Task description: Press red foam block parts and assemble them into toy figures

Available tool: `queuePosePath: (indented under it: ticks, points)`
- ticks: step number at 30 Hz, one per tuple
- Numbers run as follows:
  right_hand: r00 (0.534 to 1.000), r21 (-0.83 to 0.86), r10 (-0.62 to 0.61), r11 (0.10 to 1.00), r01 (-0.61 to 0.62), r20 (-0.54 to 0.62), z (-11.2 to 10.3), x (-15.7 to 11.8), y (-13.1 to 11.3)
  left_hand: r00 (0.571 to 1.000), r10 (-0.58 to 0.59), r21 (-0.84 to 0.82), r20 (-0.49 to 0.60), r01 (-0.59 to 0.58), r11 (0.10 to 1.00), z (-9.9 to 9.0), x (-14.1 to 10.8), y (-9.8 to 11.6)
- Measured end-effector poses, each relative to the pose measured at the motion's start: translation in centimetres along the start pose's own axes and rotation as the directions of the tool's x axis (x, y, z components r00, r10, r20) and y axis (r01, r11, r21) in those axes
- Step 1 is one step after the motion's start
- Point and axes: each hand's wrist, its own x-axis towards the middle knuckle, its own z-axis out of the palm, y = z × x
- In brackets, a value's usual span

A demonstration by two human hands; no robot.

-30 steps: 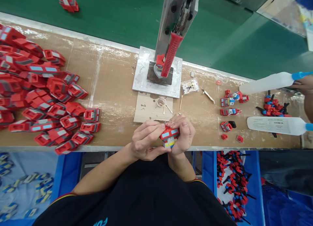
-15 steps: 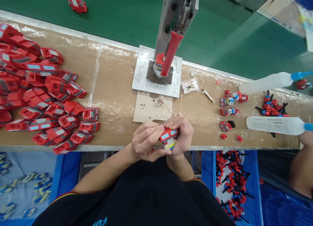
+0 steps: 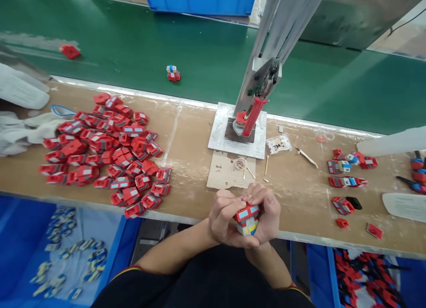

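Note:
A red, white, blue and yellow toy part (image 3: 248,217) is held between both hands above the table's front edge. My left hand (image 3: 228,219) wraps round its left side, fingertips at the top. My right hand (image 3: 268,215) closes round the right side, its fingers meeting the left ones above the part. Beyond the hands lies a piece of cardboard (image 3: 221,170) with a small round dish (image 3: 240,164) and cotton swabs. Behind that stands a lever press with a red handle (image 3: 254,117) on a metal plate (image 3: 216,139).
A heap of red parts (image 3: 100,141) covers the table's left side. On the right are several toy pieces (image 3: 348,181) and white bottles (image 3: 406,206). Blue bins (image 3: 121,250) stand below the front edge. A green belt (image 3: 133,50) runs behind the table.
The camera view has shifted left and upward, so the table appears lower and further right. Both hands still hold the toy part, with little change in grip.

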Motion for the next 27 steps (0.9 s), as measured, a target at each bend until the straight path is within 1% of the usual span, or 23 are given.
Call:
queuePosePath:
  ticks: [1,2,5,10,12,15,17,20,24,27]
  points:
    - [1.000,0.003,0.002,1.000,-0.002,-0.013,0.1,0.0,0.0,0.993,0.045,-0.006,-0.105,-0.046,0.999,0.1,0.4,0.2]
    - [1.000,0.005,0.004,1.000,-0.004,-0.020,0.1,0.1,0.1,0.987,0.060,-0.003,-0.150,-0.061,0.998,0.1,0.9,0.5]
    - [1.000,0.015,0.001,1.000,-0.001,-0.009,-0.1,0.3,0.2,0.993,0.050,-0.007,-0.108,-0.051,0.999,0.2,1.7,1.0]
    - [0.999,0.006,-0.028,1.000,0.028,0.028,-0.6,0.5,0.4,0.990,0.094,-0.015,-0.100,-0.096,0.995,0.2,1.6,0.6]
    - [0.997,-0.017,-0.043,0.999,0.044,0.066,-0.8,0.8,0.2,0.989,0.114,0.004,-0.098,-0.114,0.993,0.0,1.9,0.2]
    - [0.985,-0.089,-0.069,0.993,0.084,0.158,-0.8,1.2,-0.4,0.989,0.126,0.025,-0.078,-0.124,0.992,-0.6,2.8,-0.1]
    - [0.980,-0.125,-0.104,0.984,0.126,0.171,-0.6,1.4,-0.8,0.988,0.133,0.031,-0.085,-0.131,0.991,-0.8,3.2,-0.2]
    - [0.979,-0.125,-0.155,0.977,0.172,0.133,0.1,1.4,-1.0,0.984,0.136,0.019,-0.114,-0.135,0.991,-0.6,3.2,-0.3]
    - [0.986,-0.090,-0.156,0.983,0.161,0.060,0.6,1.1,-0.4,0.987,0.136,-0.016,-0.089,-0.138,0.990,-0.2,2.7,-0.4]
    - [0.990,-0.078,-0.138,0.987,0.138,0.009,0.6,0.8,-0.2,0.981,0.169,-0.025,-0.091,-0.172,0.985,-0.3,2.1,-0.5]
